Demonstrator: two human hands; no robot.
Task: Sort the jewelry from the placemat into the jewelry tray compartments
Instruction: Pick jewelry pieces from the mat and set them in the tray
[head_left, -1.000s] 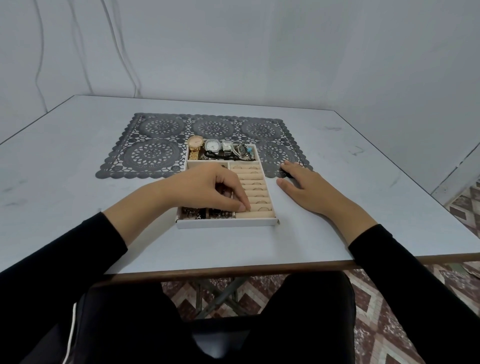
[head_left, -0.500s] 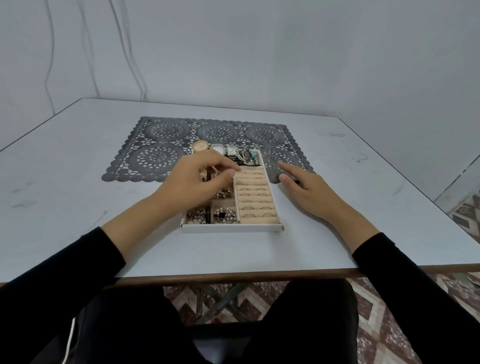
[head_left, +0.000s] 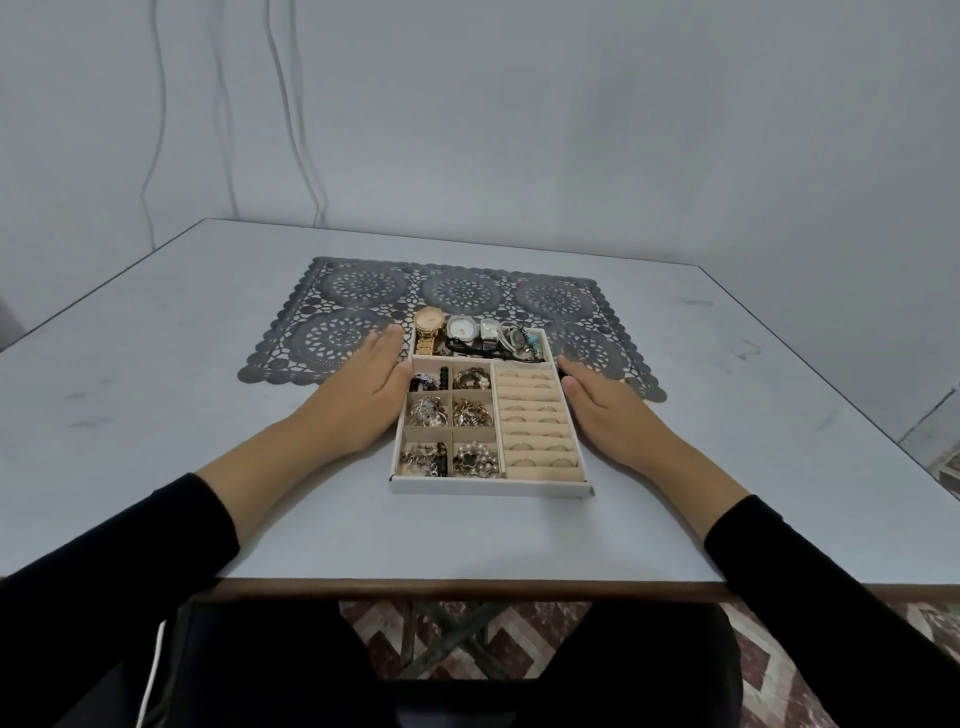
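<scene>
A white jewelry tray (head_left: 491, 488) sits at the table's middle, its far end resting on the grey lace placemat (head_left: 363, 291). Watches (head_left: 462, 328) fill the back compartment. Several small square compartments on the left hold brooches and earrings (head_left: 474, 458). Rings (head_left: 535, 415) sit in the beige slotted rows on the right. My left hand (head_left: 366, 387) lies flat against the tray's left side, fingers extended, holding nothing. My right hand (head_left: 602, 405) rests flat against the tray's right side, also holding nothing. No loose jewelry shows on the placemat.
The pale table (head_left: 156, 415) ends at a brown front edge near my lap. A plain wall with hanging cables (head_left: 296, 130) stands behind. Patterned floor tiles (head_left: 769, 665) show below the table.
My left hand left the tray's inside, where it touched the ring rows and small compartments, and now lies flat along the tray's left side. My right hand stayed beside the right wall.
</scene>
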